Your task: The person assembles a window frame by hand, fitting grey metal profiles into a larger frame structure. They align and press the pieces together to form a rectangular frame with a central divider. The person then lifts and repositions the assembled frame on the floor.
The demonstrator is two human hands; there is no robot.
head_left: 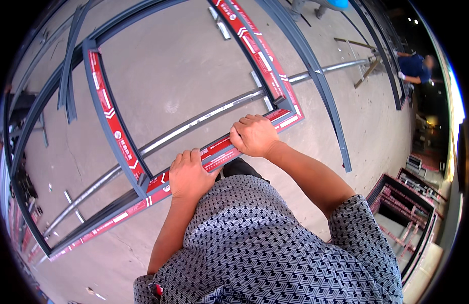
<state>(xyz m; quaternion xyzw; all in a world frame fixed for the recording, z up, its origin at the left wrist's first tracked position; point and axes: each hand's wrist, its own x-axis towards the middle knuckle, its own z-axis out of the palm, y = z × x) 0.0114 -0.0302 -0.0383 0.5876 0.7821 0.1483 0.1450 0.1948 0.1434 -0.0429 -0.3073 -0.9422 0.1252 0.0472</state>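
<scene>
The large grey frame with red film strips (217, 150) lies directly in front of the person, its near rail just ahead of the patterned shirt (275, 228); that rail's long axis slants from lower left to upper right, and both hands are on it; the left hand (186, 175) has its fingers curled over the rail near the foot of the left upright (110, 114), while the right hand (255, 136) is closed on it farther along, the nearer of the two to the right corner, where the right upright (262, 58) comes down; how far the fingers wrap underneath cannot be told; a long metal tube (194, 125) crosses beyond the rail at a similar slant, passing below the uprights; concrete floor (168, 86) shows through the opening between the uprights and again right of the corner; a grey profile (320, 91) bounds that side, apart from the corner; farther off are stacked frames (429, 207) at lower right and a co-worker in dark blue (413, 67) at upper right.
</scene>
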